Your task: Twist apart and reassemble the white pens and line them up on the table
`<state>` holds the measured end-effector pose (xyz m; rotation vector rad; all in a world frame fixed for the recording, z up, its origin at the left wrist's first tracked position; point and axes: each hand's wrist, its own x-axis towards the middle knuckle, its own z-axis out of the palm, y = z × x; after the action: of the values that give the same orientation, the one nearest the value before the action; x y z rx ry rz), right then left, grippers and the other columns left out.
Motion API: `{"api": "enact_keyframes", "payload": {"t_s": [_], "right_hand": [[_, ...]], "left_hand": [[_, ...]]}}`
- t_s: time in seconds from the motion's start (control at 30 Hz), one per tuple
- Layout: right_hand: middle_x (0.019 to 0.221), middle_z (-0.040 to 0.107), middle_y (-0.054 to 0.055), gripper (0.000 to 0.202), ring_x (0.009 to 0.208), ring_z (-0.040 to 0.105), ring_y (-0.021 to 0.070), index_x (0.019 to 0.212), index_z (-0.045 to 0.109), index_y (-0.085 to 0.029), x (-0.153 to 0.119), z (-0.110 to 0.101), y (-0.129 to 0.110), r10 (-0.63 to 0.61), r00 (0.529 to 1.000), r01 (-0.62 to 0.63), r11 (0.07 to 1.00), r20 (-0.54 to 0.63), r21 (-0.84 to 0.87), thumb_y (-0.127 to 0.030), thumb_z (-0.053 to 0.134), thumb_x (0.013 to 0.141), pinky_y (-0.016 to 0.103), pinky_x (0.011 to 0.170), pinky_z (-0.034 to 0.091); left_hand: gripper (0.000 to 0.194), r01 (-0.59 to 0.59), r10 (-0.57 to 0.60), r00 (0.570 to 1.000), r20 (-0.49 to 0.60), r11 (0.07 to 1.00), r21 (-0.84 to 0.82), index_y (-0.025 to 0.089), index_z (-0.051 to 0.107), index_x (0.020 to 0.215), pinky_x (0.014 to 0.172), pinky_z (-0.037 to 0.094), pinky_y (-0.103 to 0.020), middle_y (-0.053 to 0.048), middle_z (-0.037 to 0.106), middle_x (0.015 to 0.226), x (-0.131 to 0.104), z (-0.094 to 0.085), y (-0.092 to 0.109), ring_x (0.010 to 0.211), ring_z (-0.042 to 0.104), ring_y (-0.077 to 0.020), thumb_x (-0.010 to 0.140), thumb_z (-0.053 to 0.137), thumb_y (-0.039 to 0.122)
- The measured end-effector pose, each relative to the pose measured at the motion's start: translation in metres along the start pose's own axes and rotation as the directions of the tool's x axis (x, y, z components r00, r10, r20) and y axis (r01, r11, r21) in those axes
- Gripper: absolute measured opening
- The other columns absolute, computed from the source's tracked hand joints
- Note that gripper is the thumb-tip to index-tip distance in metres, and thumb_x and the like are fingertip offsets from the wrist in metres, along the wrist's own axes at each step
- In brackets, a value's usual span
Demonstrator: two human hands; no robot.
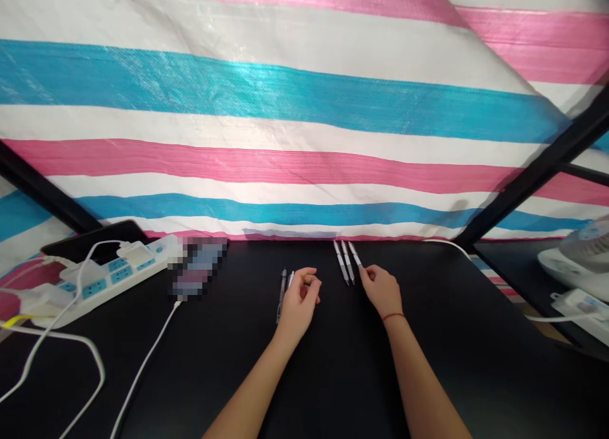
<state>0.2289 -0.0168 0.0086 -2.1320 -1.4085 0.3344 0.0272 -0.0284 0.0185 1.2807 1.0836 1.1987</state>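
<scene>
Three white pens lie side by side near the back of the black desk (342, 363): a left pen (341, 261), a middle pen (349, 261) and a right pen (354, 254). My right hand (382, 291), with a thin red cord at its wrist, pinches the lower end of the right pen. My left hand (299, 302) hovers at the left with fingers loosely curled and apart, holding nothing that I can see. Beside it lies a dark pen (282, 293). Another light-coloured pen (290, 278) pokes out behind the left hand, mostly hidden.
At the left are a white power strip (104, 287) with plugs, a blurred-out phone (197, 271) on a white cable (147, 356), and a dark flat device (95, 239). A fan (580, 255) and another power strip (585, 309) stand at the right. A striped sheet (304, 134) hangs behind.
</scene>
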Motion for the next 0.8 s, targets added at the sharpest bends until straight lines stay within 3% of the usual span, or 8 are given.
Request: {"api": "enact_keyframes", "payload": {"t_s": [0.23,0.37,0.47,0.53,0.6,0.8], "right_hand": [[0.073,0.065,0.003,0.027,0.067,0.06,0.0197,0.084,0.066,-0.026,-0.001,0.004,-0.002,-0.024,0.997,0.028,0.998,0.078,-0.062,-0.043,0.045,0.083,0.025,0.054,0.034],[0.073,0.063,0.003,0.027,0.066,0.059,0.0185,0.09,0.065,-0.026,-0.001,0.004,-0.002,-0.02,0.997,0.025,0.998,0.08,-0.056,-0.043,0.045,0.082,0.025,0.053,0.033],[0.07,0.063,0.001,0.027,0.065,0.058,0.0183,0.093,0.063,-0.026,-0.001,0.004,-0.001,-0.016,0.998,0.017,1.0,0.069,-0.017,-0.042,0.045,0.083,0.025,0.053,0.033],[0.07,0.063,0.001,0.026,0.066,0.058,0.0184,0.094,0.063,-0.025,0.0,0.004,0.0,-0.018,0.999,0.017,1.0,0.051,0.016,-0.041,0.045,0.082,0.025,0.054,0.034],[0.07,0.063,0.001,0.026,0.066,0.059,0.0183,0.093,0.063,-0.024,0.0,0.005,0.0,-0.024,0.999,0.023,0.999,0.028,0.047,-0.039,0.046,0.081,0.026,0.056,0.035],[0.068,0.065,0.001,0.023,0.065,0.06,0.0177,0.086,0.064,-0.023,-0.002,0.007,-0.003,-0.071,0.997,0.075,0.989,-0.037,0.126,-0.036,0.046,0.081,0.026,0.059,0.038]], "left_hand": [[0.024,0.0,0.005,0.999,-0.037,0.991,0.131,0.021,0.056,0.097,0.055,0.041,-0.023,0.0,0.056,0.082,0.005,-0.009,0.0,0.058,0.05,-0.0099,0.081,0.052,0.038],[0.024,-0.073,0.092,0.995,-0.036,0.934,0.35,0.022,0.058,0.098,0.062,0.042,-0.026,-0.002,0.06,0.088,0.007,-0.02,0.008,0.063,0.053,-0.013,0.083,0.049,0.037],[0.02,-0.194,0.194,0.978,0.079,0.698,0.69,0.021,0.06,0.09,0.073,0.041,-0.03,-0.004,0.059,0.089,0.009,-0.03,0.012,0.075,0.055,-0.0176,0.085,0.044,0.032],[0.019,-0.186,0.162,0.98,0.12,0.494,0.85,0.02,0.06,0.086,0.074,0.04,-0.033,-0.006,0.058,0.086,0.01,-0.034,0.012,0.079,0.055,-0.0213,0.083,0.046,0.033],[0.021,-0.143,0.094,0.989,0.117,0.357,0.923,0.019,0.06,0.088,0.072,0.04,-0.033,-0.008,0.057,0.089,0.01,-0.036,0.009,0.082,0.055,-0.0234,0.082,0.048,0.036],[0.024,-0.086,-0.019,0.996,0.093,0.236,0.968,0.02,0.061,0.094,0.072,0.04,-0.034,-0.009,0.057,0.099,0.008,-0.034,0.005,0.09,0.054,-0.0252,0.082,0.05,0.037]]}}
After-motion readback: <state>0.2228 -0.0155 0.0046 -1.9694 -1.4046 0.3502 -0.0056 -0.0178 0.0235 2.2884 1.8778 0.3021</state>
